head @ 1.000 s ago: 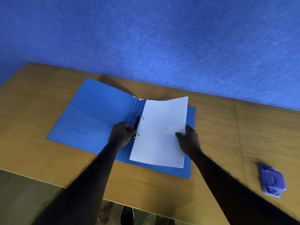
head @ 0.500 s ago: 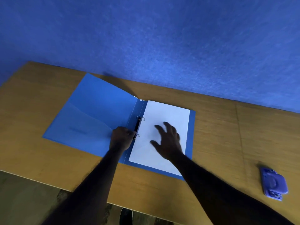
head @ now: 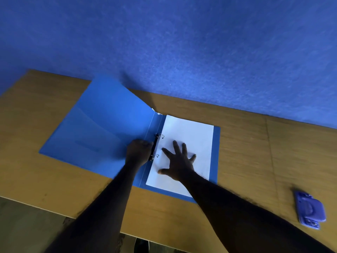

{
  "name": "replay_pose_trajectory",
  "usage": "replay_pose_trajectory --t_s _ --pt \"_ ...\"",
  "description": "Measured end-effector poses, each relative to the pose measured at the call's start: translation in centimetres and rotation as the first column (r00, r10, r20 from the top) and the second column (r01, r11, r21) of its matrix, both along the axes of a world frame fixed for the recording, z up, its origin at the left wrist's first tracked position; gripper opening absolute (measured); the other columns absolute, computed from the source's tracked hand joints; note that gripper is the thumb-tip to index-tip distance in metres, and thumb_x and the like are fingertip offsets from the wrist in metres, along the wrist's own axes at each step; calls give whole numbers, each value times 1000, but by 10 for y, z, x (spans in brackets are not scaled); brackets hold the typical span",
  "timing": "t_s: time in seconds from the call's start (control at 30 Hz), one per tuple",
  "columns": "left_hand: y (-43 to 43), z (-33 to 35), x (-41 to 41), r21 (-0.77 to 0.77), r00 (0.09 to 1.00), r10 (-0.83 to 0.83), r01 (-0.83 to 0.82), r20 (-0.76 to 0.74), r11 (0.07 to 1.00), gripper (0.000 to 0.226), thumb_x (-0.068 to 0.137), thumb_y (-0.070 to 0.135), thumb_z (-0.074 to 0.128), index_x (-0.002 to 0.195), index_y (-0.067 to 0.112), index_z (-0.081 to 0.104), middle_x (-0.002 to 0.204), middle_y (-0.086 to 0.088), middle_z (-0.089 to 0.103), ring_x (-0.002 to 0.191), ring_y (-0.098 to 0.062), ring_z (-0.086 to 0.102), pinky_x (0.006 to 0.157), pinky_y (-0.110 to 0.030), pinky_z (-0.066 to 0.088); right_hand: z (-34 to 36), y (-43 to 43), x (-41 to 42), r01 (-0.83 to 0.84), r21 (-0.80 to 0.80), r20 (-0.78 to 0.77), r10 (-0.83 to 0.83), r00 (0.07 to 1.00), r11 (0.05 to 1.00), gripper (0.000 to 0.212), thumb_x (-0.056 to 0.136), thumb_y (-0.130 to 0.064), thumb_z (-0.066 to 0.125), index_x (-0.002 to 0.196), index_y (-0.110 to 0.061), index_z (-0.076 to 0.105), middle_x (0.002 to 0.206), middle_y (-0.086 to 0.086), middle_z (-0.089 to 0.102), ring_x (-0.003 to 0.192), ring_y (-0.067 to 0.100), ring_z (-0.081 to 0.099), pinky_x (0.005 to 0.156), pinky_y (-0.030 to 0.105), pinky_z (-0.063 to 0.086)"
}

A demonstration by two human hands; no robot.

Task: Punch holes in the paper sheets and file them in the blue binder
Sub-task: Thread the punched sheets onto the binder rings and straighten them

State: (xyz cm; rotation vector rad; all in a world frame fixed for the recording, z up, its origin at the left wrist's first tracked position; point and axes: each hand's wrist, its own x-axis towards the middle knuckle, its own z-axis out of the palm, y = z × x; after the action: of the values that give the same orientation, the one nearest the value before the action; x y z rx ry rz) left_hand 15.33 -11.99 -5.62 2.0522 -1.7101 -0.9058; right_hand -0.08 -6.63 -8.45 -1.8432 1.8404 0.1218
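The blue binder lies open on the wooden table, its left cover lifted a little at the far corner. White paper sheets lie flat on its right half, beside the metal ring mechanism. My left hand is closed against the black bar of the ring mechanism at the spine. My right hand rests flat on the paper with fingers spread, just right of the rings. Whether the rings pass through the sheets' holes is hard to tell.
A purple hole punch sits on the wooden table near its front right edge. A blue wall stands right behind the table. The table's near edge runs below my forearms, with floor beneath.
The paper, curled up and held at its right edge a second ago, now lies flat. My right hand moved left onto the sheet and spread out. My left hand stayed at the rings.
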Motion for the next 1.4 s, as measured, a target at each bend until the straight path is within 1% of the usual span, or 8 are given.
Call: replay_pose_trajectory --t_s 0.17,0.3,0.47,0.7,0.9,1.07,1.23,1.4 --pt "-10 -4 -9 69 999 14 -12 -37 998 23 80 22 63 74 1 71 73 -14 71 77 -28 68 65 -24 43 2 0 1 -14 -3 -22 14 1000 1000 90 77 -64 65 150 -44 17 164 1 -13 149 37 -16 107 77 9" --pt "-12 -10 -12 75 1000 25 -25 -3 997 23 79 21 64 59 9 65 68 -9 69 78 -29 68 65 -24 43 0 2 1 -30 -9 -35 30 999 1000 91 78 -66 63 151 -43 15 164 2 -14 149 39 -16 106 78 9" --pt "-7 -12 -15 18 997 65 -66 35 998 17 80 19 61 83 9 75 87 -9 75 88 -29 68 70 -28 49 -2 5 0 -38 -21 -32 38 999 999 90 79 -66 62 151 -43 14 164 3 -15 148 39 -17 105 79 8" --pt "-1 -1 -17 30 998 -63 62 20 998 55 64 60 76 50 12 56 46 4 55 51 -13 57 51 -24 38 -2 5 1 -21 -22 -11 21 1000 1000 93 78 -63 65 151 -44 12 164 3 -15 148 39 -18 106 79 7" --pt "19 5 -13 -4 972 -96 99 217 995 58 67 60 75 61 10 48 57 0 47 54 -16 50 45 -26 30 -4 5 -1 -7 -32 4 7 1000 999 89 76 -64 66 149 -45 18 165 2 -13 148 39 -18 105 80 6" --pt "29 3 -15 -14 987 -39 41 155 999 54 73 47 77 53 10 44 50 2 44 46 -10 47 42 -22 27 -5 4 -2 -2 -31 1 2 1000 1000 90 76 -67 65 150 -44 18 165 1 -13 149 39 -18 105 80 6" --pt "28 2 -20 3 985 -35 35 166 999 43 78 43 75 66 7 55 58 -1 54 61 -20 61 54 -26 43 -5 4 -2 -5 -25 -2 5 1000 1000 91 76 -68 64 150 -44 18 165 1 -13 149 38 -18 105 79 7" --pt "28 2 -23 -6 976 -52 54 210 999 36 84 40 69 86 4 66 84 -10 69 81 -27 68 64 -30 49 -2 4 -2 -3 -25 1 3 1000 1000 90 76 -68 64 150 -43 19 165 1 -12 149 38 -17 107 78 8"
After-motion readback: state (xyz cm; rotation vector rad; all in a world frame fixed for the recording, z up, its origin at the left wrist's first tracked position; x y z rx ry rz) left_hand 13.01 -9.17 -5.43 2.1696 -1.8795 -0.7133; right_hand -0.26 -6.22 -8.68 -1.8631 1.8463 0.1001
